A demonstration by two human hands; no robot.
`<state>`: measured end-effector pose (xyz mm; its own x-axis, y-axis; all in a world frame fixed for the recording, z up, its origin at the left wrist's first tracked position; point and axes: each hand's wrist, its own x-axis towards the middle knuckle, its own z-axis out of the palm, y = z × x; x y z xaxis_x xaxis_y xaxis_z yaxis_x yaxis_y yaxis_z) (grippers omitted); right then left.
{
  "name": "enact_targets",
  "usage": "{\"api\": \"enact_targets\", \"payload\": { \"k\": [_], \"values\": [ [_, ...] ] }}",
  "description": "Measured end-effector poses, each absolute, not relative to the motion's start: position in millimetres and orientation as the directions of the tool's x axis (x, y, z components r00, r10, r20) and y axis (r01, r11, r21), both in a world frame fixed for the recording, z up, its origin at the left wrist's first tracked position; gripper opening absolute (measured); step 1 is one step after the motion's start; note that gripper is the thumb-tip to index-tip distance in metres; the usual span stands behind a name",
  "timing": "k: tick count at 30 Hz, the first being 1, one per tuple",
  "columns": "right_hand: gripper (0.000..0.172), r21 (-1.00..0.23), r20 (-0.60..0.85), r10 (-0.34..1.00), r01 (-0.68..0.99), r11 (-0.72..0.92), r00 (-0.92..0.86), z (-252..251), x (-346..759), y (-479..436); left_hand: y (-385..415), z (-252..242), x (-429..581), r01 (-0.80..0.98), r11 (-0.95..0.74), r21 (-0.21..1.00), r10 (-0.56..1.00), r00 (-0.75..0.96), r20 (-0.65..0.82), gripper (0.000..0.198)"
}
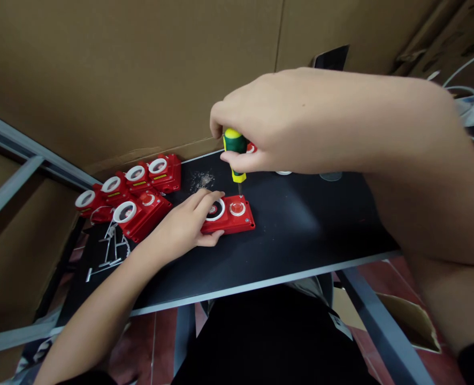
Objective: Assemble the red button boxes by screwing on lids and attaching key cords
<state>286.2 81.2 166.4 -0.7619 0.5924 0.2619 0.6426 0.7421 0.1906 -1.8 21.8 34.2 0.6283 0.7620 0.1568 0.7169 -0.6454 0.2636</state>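
A red plastic device [232, 215] with a white ring and a round button lies flat on the black tabletop [301, 224]. My left hand [184, 224] grips its left end, fingers curled over the ring. My right hand [269, 125] is closed around a green and yellow screwdriver [236, 155], held upright. Its tip rests on the top edge of the red device.
Several matching red devices [135, 192] are stacked at the back left of the table. Small metal parts [108, 251] lie near the left front edge. Cardboard walls [140, 69] stand behind. White dust [203, 179] sits behind the device. Cables [469, 91] show at far right.
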Motion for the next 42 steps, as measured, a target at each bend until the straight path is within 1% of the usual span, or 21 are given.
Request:
{"api": "enact_targets", "payload": {
  "k": [3, 7, 9, 12, 16, 17, 19, 21, 23, 25, 27, 29, 32, 33, 35, 38, 40, 42],
  "values": [
    [0.014, 0.181, 0.237, 0.563, 0.605, 0.775, -0.792, 169, 288, 83, 22, 34, -2, 0.715, -0.643, 0.275, 0.764, 0.625, 0.16, 0.073],
    [0.017, 0.165, 0.183, 0.523, 0.55, 0.819, -0.833, 172, 288, 82, 22, 34, -3, 0.718, -0.634, 0.287, 0.771, 0.619, 0.154, 0.074],
    [0.021, 0.152, 0.174, 0.52, 0.545, 0.825, -0.836, 173, 288, 82, 21, 35, -3, 0.719, -0.636, 0.28, 0.769, 0.621, 0.151, 0.074],
    [0.027, 0.134, 0.2, 0.508, 0.537, 0.833, -0.838, 172, 288, 84, 22, 35, -2, 0.718, -0.643, 0.266, 0.763, 0.628, 0.15, 0.073],
    [0.044, 0.057, 0.209, 0.405, 0.425, 0.904, -0.89, 168, 292, 94, 22, 34, -2, 0.716, -0.646, 0.265, 0.762, 0.629, 0.156, 0.073],
    [0.046, 0.034, 0.208, 0.38, 0.395, 0.918, -0.901, 168, 294, 97, 22, 35, -2, 0.713, -0.648, 0.267, 0.76, 0.631, 0.158, 0.073],
    [0.043, 0.002, 0.184, 0.338, 0.344, 0.939, -0.923, 167, 296, 100, 22, 35, -2, 0.71, -0.649, 0.272, 0.758, 0.632, 0.16, 0.072],
    [0.036, -0.024, 0.163, 0.309, 0.309, 0.951, -0.937, 168, 296, 101, 21, 35, -2, 0.71, -0.651, 0.27, 0.757, 0.632, 0.163, 0.071],
    [0.029, -0.059, 0.146, 0.324, 0.319, 0.946, -0.935, 169, 294, 97, 21, 34, -3, 0.709, -0.656, 0.26, 0.754, 0.635, 0.168, 0.07],
    [0.019, -0.076, 0.135, 0.375, 0.368, 0.927, -0.917, 169, 290, 92, 21, 33, -4, 0.707, -0.661, 0.253, 0.749, 0.639, 0.172, 0.072],
    [0.016, -0.032, 0.123, 0.438, 0.437, 0.899, -0.891, 168, 285, 87, 22, 33, -4, 0.709, -0.658, 0.252, 0.752, 0.637, 0.17, 0.073],
    [0.022, 0.023, 0.162, 0.496, 0.505, 0.863, -0.853, 165, 281, 85, 22, 32, -5, 0.713, -0.655, 0.252, 0.755, 0.635, 0.165, 0.074],
    [0.04, 0.09, 0.253, 0.574, 0.61, 0.788, -0.779, 159, 277, 86, 22, 32, -4, 0.719, -0.649, 0.25, 0.76, 0.63, 0.161, 0.075],
    [0.042, 0.099, 0.267, 0.593, 0.633, 0.767, -0.76, 158, 277, 87, 22, 32, -4, 0.721, -0.647, 0.246, 0.761, 0.628, 0.162, 0.075],
    [0.041, 0.086, 0.266, 0.625, 0.664, 0.743, -0.734, 159, 275, 88, 21, 33, -3, 0.723, -0.648, 0.239, 0.761, 0.628, 0.163, 0.076],
    [0.038, 0.018, 0.256, 0.669, 0.695, 0.719, -0.698, 164, 273, 87, 22, 33, -3, 0.723, -0.651, 0.231, 0.758, 0.631, 0.164, 0.077],
    [0.038, 0.034, 0.241, 0.686, 0.713, 0.701, -0.686, 167, 271, 85, 22, 32, -3, 0.725, -0.648, 0.235, 0.761, 0.628, 0.162, 0.078],
    [0.036, 0.084, 0.227, 0.686, 0.716, 0.693, -0.691, 168, 271, 84, 23, 32, -4, 0.724, -0.644, 0.247, 0.764, 0.626, 0.157, 0.078]
  ]
}}
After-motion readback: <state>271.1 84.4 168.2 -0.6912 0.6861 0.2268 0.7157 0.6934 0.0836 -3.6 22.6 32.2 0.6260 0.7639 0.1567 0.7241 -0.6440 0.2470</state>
